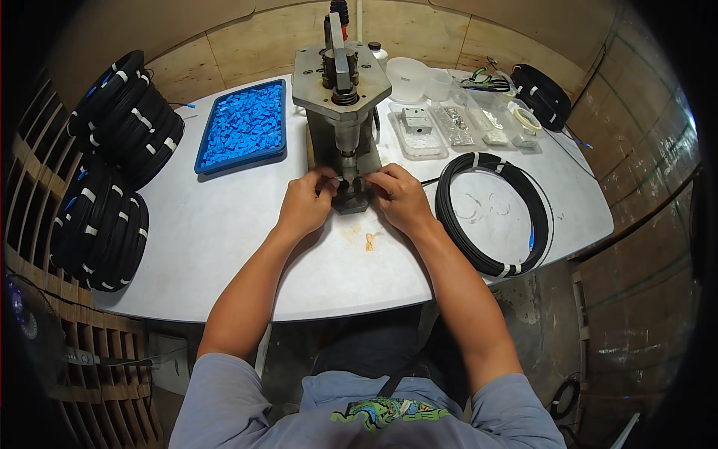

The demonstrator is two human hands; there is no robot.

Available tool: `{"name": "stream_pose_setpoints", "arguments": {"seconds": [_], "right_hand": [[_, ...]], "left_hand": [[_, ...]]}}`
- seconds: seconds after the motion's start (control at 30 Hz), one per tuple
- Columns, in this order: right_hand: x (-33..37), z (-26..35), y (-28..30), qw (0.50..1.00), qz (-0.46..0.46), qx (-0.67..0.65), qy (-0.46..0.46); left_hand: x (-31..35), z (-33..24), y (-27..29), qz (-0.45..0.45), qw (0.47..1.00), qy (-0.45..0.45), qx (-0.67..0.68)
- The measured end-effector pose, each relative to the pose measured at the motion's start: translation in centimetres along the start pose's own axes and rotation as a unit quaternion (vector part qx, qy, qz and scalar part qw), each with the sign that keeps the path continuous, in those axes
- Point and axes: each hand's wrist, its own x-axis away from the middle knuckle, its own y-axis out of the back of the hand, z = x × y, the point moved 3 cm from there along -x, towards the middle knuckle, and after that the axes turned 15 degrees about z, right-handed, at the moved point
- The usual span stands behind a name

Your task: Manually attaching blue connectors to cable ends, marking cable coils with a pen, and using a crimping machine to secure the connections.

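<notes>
A metal hand press [345, 123] stands upright in the middle of the table. My left hand [308, 199] is at the left side of its lower die, thumb and fingers pinched together; what they hold is too small to make out. On the opposite side, my right hand [402, 196] is closed with its fingertips close to the die. A black cable [430, 181] runs from a coil [446, 206] on the right into my right hand, which grips it. The cable's end at the die is hidden by my fingers and the press.
Left of the press lies a blue tray [241, 166] full of small blue parts. Stacked black cable coils [101, 224] stand at the left edge. Clear boxes [419, 150] with small parts sit at the back right, near another coil [540, 97]. An orange scrap [369, 242] lies in front.
</notes>
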Motion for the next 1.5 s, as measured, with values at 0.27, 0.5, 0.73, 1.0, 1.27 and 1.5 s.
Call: {"name": "stream_pose_setpoints", "arguments": {"seconds": [0.27,0.5,0.73,1.0,1.27,1.5], "right_hand": [[0.05,-0.18,-0.05,1.0,0.003,-0.012,-0.007],[0.06,-0.19,-0.07,1.0,0.007,-0.002,-0.011],[0.01,-0.23,-0.23,1.0,0.007,-0.011,-0.022],[0.01,-0.12,-0.23,1.0,0.003,-0.015,-0.018],[0.06,-0.1,-0.13,1.0,0.003,-0.017,-0.02],[0.08,-0.17,-0.16,1.0,0.003,-0.018,-0.019]], "left_hand": [[0.02,-0.12,0.07,-0.004,1.0,0.001,0.003],[0.01,-0.18,0.11,0.004,1.0,0.008,-0.009],[0.04,0.04,0.09,-0.018,1.0,-0.011,-0.009],[0.02,0.27,0.11,-0.008,1.0,-0.004,0.005],[0.18,-0.43,0.27,-0.04,0.997,-0.018,-0.061],[0.13,-0.1,0.21,-0.061,0.993,-0.047,-0.087]]}}
